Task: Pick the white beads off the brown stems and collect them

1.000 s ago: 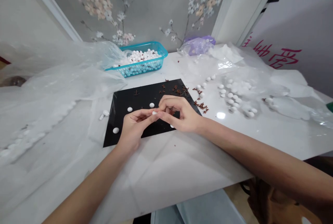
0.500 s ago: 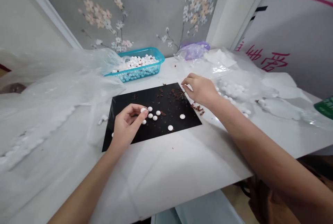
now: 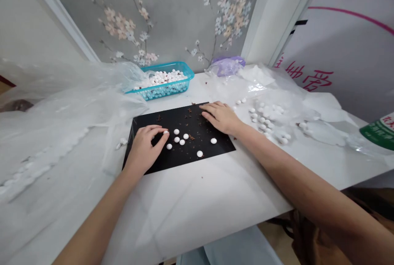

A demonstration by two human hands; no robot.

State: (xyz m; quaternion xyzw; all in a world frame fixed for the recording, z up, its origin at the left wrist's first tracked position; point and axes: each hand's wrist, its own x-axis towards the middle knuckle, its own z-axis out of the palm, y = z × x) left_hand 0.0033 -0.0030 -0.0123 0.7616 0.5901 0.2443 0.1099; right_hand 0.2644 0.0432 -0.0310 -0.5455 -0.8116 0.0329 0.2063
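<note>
My left hand is curled with the fingertips drawn together, and a white pellet seems pinched between thumb and forefinger. My right hand lies flat and open, its fingers spread and holding nothing, resting on the upper right part of the black mat.

A light fingertip pinch seems best here. The pellets look smooth and domed, so squeezing too hard could pop one loose, and it could easily roll across the slick mat. Keeping my palm raised should also avoid disturbing the others.

Six more pellets lie on the mat. Four form a loose group just right of my left fingertips, one sits lower down between my hands, and one lies just below my right hand. Brown crumbs are scattered among them, near my right fingers. Ahead of both hands, a blue basket heaped with pellets stands on the worktop. To the right of my right hand, more pellets lie on a plastic sheet.
</note>
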